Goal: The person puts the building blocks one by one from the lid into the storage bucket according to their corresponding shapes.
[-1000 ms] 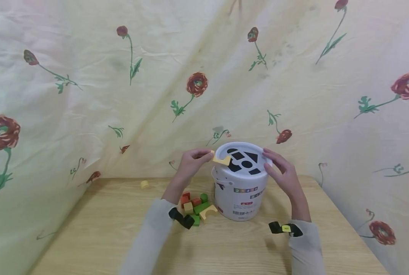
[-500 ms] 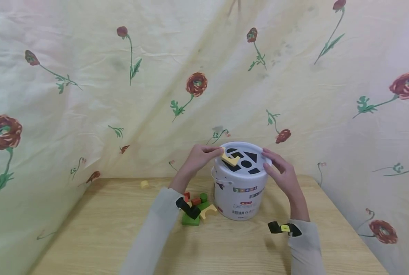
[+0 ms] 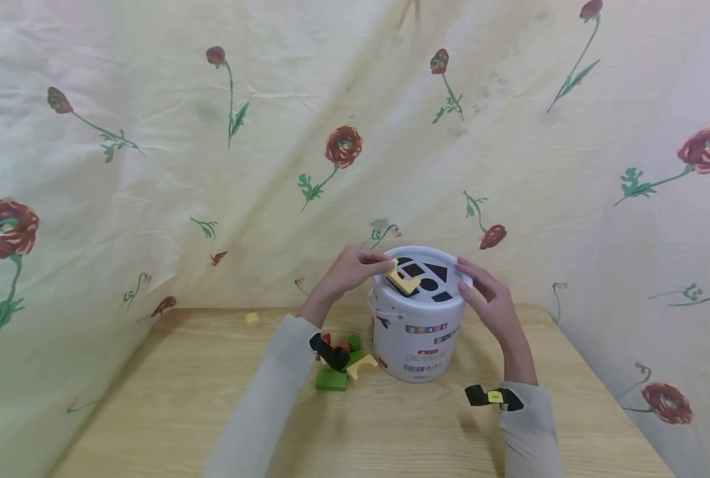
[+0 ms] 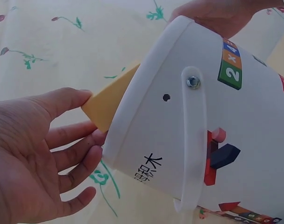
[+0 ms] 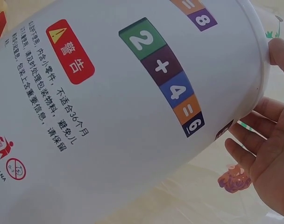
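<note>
A white bucket [image 3: 416, 338] stands upright with a lid [image 3: 450, 265] cut with black-looking shaped holes. My left hand [image 3: 350, 271] pinches one end of a yellow arch-shaped block [image 3: 407, 284] at the lid's left part, over the arch-like hole; whether it has entered the hole I cannot tell. In the left wrist view the thumb and a finger of the left hand [image 4: 44, 149] grip the yellow block [image 4: 109, 100] beside the rim. My right hand [image 3: 491, 300] holds the lid's right edge, thumb and fingers spread along it, also seen in the right wrist view.
Left of the bucket's base lie a green block [image 3: 331, 380], a second yellow arch [image 3: 362, 366], a green cylinder [image 3: 354, 342] and red blocks, partly behind the left wrist strap. A small yellow block [image 3: 251, 319] lies near the table's back edge. A flowered cloth hangs behind.
My left hand has moved right with the yellow arch, from the lid's left edge to over its holes, and the arch has turned somewhat. My right hand stays on the rim.
</note>
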A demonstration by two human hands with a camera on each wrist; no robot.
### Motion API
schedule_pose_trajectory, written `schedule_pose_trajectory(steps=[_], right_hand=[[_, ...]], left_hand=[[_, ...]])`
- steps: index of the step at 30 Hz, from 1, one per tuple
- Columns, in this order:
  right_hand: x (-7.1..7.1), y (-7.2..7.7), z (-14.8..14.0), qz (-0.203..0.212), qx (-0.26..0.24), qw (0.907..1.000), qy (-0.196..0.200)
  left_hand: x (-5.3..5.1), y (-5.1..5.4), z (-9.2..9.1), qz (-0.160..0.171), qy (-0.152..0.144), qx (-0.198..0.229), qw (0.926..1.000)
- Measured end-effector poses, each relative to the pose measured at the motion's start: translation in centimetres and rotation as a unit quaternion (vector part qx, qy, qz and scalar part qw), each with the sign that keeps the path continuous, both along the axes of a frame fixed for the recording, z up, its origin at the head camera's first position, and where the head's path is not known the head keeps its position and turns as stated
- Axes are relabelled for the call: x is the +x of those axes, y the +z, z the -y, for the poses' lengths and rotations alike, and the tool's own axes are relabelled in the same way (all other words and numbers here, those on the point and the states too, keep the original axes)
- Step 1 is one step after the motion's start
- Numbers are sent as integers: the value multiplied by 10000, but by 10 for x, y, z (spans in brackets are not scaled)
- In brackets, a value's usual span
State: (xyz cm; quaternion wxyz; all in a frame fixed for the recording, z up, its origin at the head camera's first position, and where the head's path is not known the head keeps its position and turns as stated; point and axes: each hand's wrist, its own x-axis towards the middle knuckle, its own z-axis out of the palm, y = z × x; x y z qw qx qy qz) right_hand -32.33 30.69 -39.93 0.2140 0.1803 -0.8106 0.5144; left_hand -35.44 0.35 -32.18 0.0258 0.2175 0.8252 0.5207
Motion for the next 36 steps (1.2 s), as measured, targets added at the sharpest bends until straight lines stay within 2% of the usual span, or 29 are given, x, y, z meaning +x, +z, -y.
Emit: schedule_pose_trajectory(steps=[9,16,22,25,32,36], right_hand=[[0,-1,-1,36,-19,10000,2],[0,0,-1,90,-57,9999,-9],[0,0,0,84,-53,9999,7],[0,0,0,112,-36,9999,-8],[-1,0,0,103,-13,9999,-2],[-1,0,0,97,-12,10000,9]], left_hand=[[-2,4,-1,-199,-157,-494,9985],[-2,7,-3,-418,-347,-888,9946],[-4,6,-6,-481,-325,-1069,9926],[-4,6,-7,-495,-229,-1079,9927],[-3,1,-14,-627,448,-990,9921],[-3,-4,-14,-737,662,-833,9916]])
